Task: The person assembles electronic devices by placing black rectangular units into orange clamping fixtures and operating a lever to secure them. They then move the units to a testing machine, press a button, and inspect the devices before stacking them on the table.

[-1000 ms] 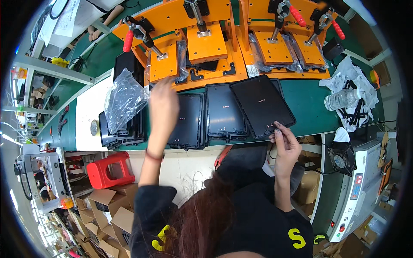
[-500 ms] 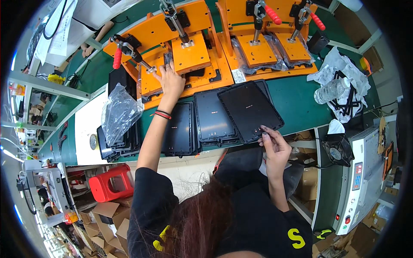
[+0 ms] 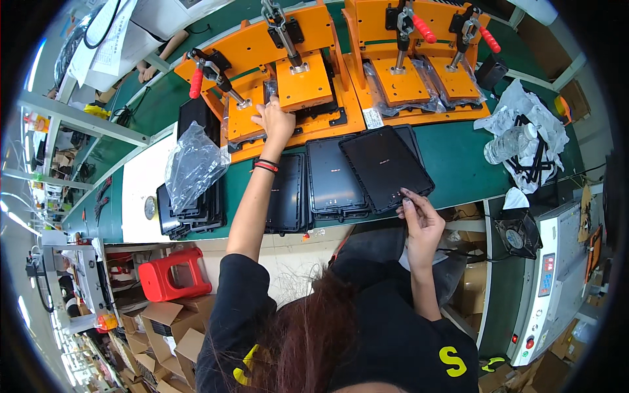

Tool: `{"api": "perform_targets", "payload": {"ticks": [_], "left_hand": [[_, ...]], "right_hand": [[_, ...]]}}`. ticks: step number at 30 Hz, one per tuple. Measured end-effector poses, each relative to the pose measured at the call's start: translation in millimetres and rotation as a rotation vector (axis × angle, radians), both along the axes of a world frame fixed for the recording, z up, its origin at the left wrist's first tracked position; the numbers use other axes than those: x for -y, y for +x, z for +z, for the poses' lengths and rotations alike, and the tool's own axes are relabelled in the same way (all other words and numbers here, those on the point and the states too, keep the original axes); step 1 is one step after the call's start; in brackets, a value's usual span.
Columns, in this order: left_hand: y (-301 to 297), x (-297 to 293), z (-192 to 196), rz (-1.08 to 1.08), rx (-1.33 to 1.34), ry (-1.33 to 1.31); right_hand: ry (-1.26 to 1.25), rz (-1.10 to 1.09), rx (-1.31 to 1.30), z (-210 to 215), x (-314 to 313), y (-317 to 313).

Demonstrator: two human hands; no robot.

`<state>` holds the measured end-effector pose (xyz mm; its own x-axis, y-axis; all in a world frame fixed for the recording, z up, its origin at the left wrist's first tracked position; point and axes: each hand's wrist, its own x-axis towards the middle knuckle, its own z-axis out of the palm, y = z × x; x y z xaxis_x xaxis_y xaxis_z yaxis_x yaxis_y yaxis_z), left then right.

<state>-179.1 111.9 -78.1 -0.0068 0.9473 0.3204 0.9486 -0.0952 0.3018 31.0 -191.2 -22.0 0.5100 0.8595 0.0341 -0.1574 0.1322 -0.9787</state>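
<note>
Since the earlier frame the left hand [image 3: 275, 121] has reached further up to the orange press [image 3: 288, 85], fingers spread on it. The right hand [image 3: 419, 219] pinches the black panel [image 3: 383, 167] at the worktop's [image 3: 458, 164] near edge. More panels wait alongside, unpressed.

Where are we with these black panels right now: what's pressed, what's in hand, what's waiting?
Done, apparently: a stack of black panels sits at the left under a clear bag. In hand: the left hand reaches onto the left orange press jig, while the right hand pinches the corner of a black panel at the bench edge. Waiting: two more panels lie flat between them.
</note>
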Motion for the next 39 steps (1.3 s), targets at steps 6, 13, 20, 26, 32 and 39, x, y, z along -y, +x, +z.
{"api": "perform_targets", "payload": {"ticks": [6,13,20,26,32,39], "left_hand": [[3,-3,-7,0.024,0.041,0.005],[-1,5,7,-0.028,0.122,-0.061],[-38,20,-9,-0.119,0.837,-0.231],[-73,97,40,-0.050,0.819,-0.227],[-136,198,83,0.031,0.899,-0.212],[-164,255,75,0.112,1.126,-0.384]], "right_hand": [[0.009,-0.013,-0.015,2,2,2],[0.023,-0.033,-0.013,3,2,5],[0.056,0.054,0.130,20,-33,2],[0.069,0.103,0.152,3,-95,-16],[0.113,0.101,0.124,-44,-168,-71],[0.047,0.091,0.238,-49,-205,-79]]}}
